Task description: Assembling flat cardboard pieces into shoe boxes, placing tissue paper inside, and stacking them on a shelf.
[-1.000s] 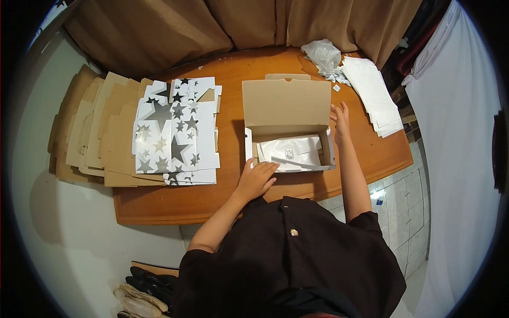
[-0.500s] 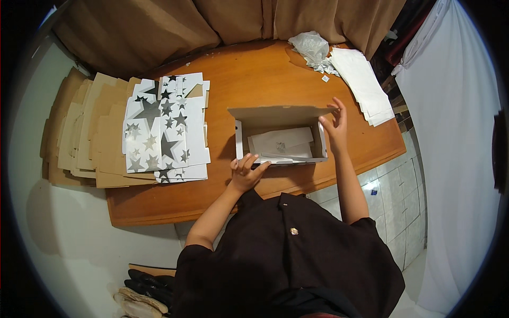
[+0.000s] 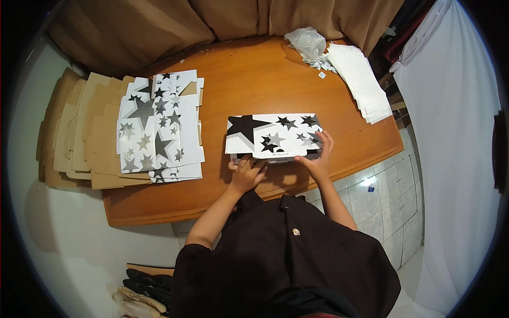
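Note:
A white cardboard box (image 3: 273,135) with black and grey stars stands near the front edge of the table, its lid lying over the top. A tab shows along the lid's front edge. My right hand (image 3: 318,159) grips the box at its right front corner, thumb on the front and fingers round the right side. At the left part of the front wall, my left hand (image 3: 245,175) holds the box with bent fingers, some of them partly hidden beneath the lid's edge. The inside of the box is hidden by the lid.
Flattened star-print boxes (image 3: 164,127) and brown cardboard sheets (image 3: 103,127) lie stacked at the left of the wooden table (image 3: 159,204). White paper sheets (image 3: 358,79) and a crumpled clear plastic bag (image 3: 307,43) lie at the far right. Brown curtains (image 3: 233,18) hang behind.
The lid has swung down toward me and covers the white papers inside the box. My right hand has come down from the raised lid to the right front corner.

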Tool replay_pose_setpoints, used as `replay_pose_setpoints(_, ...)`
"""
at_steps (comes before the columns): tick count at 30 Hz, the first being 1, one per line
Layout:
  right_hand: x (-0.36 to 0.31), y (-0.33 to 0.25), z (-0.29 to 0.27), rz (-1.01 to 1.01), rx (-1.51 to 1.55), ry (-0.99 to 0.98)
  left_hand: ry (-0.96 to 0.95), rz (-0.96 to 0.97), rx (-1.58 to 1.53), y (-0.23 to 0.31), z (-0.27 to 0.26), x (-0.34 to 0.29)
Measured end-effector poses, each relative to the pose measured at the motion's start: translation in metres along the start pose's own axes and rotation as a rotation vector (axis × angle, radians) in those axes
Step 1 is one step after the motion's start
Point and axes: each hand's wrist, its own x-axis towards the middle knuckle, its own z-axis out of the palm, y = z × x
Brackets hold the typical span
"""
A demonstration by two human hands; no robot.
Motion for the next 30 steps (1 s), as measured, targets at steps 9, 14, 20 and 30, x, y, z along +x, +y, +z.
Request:
replay_pose_setpoints(9, 0.004, -0.001, -0.001, 0.026, 0.116, 0.005, 0.068, 0.03, 0.036, 0.007, -0.012, 0.008)
replay_pose_setpoints(14, 0.001, 0.005, 0.003, 0.029, 0.052, 0.023, -0.011, 0.014, -0.032, -0.002, -0.014, 0.006)
replay_pose_setpoints(20, -0.008, 0.018, 0.007, -0.01, 0.023, 0.058, 0.001, 0.124, 0.032, -0.004, -0.011, 0.0)
replay_pose_setpoints(30, -0.021, 0.037, 0.008, 0.008, -0.141, -0.007, 0.163, 0.164, 0.082, -0.007, -0.013, -0.019)
